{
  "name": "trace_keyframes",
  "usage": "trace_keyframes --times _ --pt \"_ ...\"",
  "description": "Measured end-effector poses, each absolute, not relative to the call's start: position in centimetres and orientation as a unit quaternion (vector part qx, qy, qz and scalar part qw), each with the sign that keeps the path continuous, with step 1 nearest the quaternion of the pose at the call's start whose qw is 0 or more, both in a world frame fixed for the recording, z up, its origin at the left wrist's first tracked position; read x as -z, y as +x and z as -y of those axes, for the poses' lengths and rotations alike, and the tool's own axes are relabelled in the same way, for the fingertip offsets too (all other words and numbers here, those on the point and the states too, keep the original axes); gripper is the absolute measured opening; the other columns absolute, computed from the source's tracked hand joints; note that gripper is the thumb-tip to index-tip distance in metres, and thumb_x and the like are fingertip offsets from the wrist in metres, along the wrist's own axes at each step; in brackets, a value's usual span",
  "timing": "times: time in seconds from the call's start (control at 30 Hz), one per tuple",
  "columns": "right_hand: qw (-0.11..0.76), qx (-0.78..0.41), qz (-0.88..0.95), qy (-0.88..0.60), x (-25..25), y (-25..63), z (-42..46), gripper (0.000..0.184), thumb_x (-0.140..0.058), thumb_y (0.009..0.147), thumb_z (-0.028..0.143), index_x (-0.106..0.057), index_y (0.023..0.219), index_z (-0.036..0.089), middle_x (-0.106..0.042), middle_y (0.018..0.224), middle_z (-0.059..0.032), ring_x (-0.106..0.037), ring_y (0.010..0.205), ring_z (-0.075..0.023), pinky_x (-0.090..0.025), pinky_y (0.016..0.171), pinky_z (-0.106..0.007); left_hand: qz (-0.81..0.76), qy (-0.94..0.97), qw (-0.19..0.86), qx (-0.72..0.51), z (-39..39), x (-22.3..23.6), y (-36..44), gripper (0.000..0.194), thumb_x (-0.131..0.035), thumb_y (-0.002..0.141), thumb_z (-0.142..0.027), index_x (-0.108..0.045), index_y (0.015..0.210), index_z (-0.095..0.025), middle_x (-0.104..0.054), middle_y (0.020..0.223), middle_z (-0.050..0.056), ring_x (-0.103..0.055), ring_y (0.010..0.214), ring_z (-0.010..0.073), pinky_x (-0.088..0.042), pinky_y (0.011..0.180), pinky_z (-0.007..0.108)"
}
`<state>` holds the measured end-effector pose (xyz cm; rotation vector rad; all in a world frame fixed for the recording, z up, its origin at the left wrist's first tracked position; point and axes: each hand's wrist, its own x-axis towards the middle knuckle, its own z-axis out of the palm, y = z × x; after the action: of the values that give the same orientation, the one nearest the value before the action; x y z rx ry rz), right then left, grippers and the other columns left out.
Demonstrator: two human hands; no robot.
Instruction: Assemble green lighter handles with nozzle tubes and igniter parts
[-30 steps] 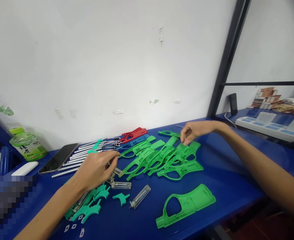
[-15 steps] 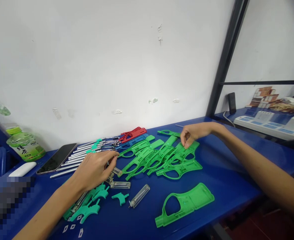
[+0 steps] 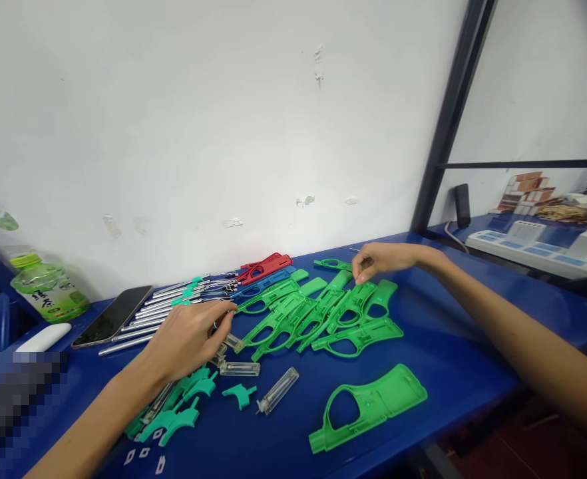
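Note:
My right hand point(image 3: 371, 261) pinches the upper end of a green plastic lighter shell half point(image 3: 349, 307) in the pile of similar shells. My left hand point(image 3: 194, 332) hovers left of the pile with its fingers curled together; whatever is in the fingertips is too small to make out. Beneath and beside it lie clear lighter fuel tanks point(image 3: 240, 369) and teal triggers point(image 3: 240, 396). One separate green shell half point(image 3: 400, 392) lies nearer me, open side up, and a loose fuel tank point(image 3: 278, 391) rests to its left.
Metal lighter tubes with wires point(image 3: 146, 319) lie at the left, beside a phone point(image 3: 114, 316). Red shells point(image 3: 268, 266) and blue shells point(image 3: 261, 286) are stacked near the wall. A green-capped bottle point(image 3: 48, 289) stands far left. Small white pieces point(image 3: 160, 464) lie at the front.
My right hand has moved slightly left, shifting the pinched green shell half leftward and away from the shell on its right. My left hand has stayed almost still.

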<state>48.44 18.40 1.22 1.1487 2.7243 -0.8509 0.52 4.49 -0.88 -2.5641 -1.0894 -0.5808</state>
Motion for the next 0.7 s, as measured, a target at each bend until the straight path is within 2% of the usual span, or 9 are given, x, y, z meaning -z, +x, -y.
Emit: trace_keyframes --times 0.33,0.7 --pt "-0.005 0.237 -0.891 0.387 -1.6 46.0 -17.2 0.035 -0.073 0.107 0.043 -0.071 0.134 0.020 -0.074 0.133 -0.0096 -0.075 0.110 -0.0250 -0.065 0.094 -0.046 0.374 -0.893 0.147 0.201 -4.4 1.0 0.6 0.023 -0.061 0.115 -0.037 -0.073 0.114 -0.017 -0.079 0.093 0.001 -0.073 0.070 0.0139 -0.059 0.063 0.028" --pt "0.033 0.243 -0.904 0.349 -1.3 43.5 -15.5 0.036 -0.074 0.106 0.042 -0.071 0.134 0.019 -0.074 0.131 -0.0095 -0.075 0.108 -0.0246 -0.065 0.092 -0.046 0.374 -0.894 0.148 0.200 -4.3 0.7 0.5 0.024 -0.059 0.115 -0.037 -0.073 0.115 -0.017 -0.080 0.095 0.002 -0.074 0.071 0.0142 -0.059 0.064 0.028"
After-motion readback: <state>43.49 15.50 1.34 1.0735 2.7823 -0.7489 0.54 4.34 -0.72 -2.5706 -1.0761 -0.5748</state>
